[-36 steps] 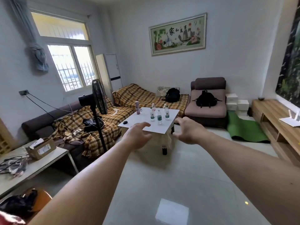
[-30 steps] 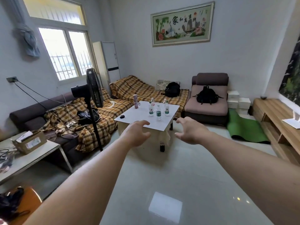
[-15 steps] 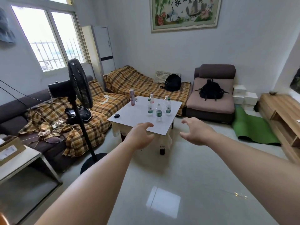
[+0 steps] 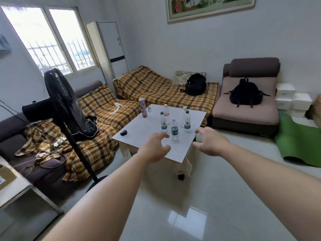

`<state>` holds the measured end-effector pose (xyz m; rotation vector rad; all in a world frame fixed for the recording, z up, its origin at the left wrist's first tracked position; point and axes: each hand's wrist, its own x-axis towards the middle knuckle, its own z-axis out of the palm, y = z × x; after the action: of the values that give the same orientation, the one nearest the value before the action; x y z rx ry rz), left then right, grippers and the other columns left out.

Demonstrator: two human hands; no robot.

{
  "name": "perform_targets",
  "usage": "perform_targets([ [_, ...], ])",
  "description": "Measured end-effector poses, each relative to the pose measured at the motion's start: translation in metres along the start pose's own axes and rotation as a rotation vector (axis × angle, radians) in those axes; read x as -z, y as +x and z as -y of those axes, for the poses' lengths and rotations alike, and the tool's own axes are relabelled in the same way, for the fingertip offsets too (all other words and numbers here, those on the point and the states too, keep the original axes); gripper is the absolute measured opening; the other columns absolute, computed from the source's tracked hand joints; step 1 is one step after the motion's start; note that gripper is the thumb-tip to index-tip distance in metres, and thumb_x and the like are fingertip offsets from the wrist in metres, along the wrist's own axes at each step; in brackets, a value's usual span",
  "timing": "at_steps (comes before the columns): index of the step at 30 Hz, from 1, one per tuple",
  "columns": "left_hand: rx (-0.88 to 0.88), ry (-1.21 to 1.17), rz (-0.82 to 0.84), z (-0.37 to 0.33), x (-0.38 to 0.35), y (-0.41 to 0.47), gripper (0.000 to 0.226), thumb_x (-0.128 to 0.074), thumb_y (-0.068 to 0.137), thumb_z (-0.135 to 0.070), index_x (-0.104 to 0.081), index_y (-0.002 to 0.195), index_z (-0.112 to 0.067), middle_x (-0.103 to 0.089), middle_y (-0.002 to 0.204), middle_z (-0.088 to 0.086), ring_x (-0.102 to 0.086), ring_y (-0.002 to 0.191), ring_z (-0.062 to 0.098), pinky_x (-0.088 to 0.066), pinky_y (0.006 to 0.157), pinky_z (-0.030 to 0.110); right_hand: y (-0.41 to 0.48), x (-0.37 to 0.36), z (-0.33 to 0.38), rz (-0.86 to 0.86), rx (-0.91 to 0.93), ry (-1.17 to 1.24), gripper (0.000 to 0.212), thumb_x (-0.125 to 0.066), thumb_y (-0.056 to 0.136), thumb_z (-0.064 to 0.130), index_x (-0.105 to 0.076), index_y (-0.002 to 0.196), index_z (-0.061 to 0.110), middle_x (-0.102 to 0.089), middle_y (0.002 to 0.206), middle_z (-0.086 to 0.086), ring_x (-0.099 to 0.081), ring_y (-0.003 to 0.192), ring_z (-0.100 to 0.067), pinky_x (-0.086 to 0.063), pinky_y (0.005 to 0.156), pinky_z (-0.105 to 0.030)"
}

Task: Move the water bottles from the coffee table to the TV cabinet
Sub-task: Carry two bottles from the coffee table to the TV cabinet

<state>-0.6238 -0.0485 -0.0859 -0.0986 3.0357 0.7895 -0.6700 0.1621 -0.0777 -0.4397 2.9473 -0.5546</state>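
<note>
Several clear water bottles stand upright in a cluster on the white coffee table (image 4: 139,134). The nearest bottle (image 4: 174,129) has a green label; others stand behind it at left (image 4: 163,122) and right (image 4: 187,121), and one with a red label (image 4: 166,111) is farther back. My left hand (image 4: 155,148) is stretched out in front of the table, fingers apart and empty, short of the nearest bottle. My right hand (image 4: 210,142) reaches beside the table's right corner, also open and empty. The TV cabinet is out of view.
A pink cylinder can (image 4: 143,108) and a small black object (image 4: 123,132) also sit on the table. A black standing fan (image 4: 64,108) stands left of it on the floor. Plaid-covered sofas (image 4: 156,87) line the left and back; a green mat (image 4: 298,141) lies right.
I have walked closer to the coffee table, so the table and bottles appear larger. Both hands stay stretched forward and open. The wooden cabinet at right has left the view.
</note>
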Motion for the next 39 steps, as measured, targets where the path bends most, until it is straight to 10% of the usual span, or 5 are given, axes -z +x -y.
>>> perform_targets([
  [28,-0.053,-0.001,0.102,0.044,-0.073,0.452,0.049,-0.055,0.082,-0.036,-0.046,0.131,-0.032,-0.049,0.139,0.000,-0.047,0.123,0.023,-0.043,0.100,0.042,0.441,-0.025,-0.116,0.064,0.015,-0.161,0.060,-0.055,0.084,0.047,-0.041,0.138,0.026,-0.048,0.141,-0.003,-0.046,0.128,-0.025,-0.040,0.100,-0.041],
  [39,0.214,-0.060,0.100,-0.007,-0.137,0.581,0.049,-0.055,0.082,-0.033,-0.047,0.130,-0.030,-0.050,0.137,0.001,-0.049,0.120,0.021,-0.043,0.098,0.039,0.595,-0.014,-0.221,0.193,0.110,0.025,0.061,-0.057,0.084,0.044,-0.041,0.138,0.021,-0.047,0.141,-0.005,-0.044,0.130,-0.025,-0.042,0.105,-0.044],
])
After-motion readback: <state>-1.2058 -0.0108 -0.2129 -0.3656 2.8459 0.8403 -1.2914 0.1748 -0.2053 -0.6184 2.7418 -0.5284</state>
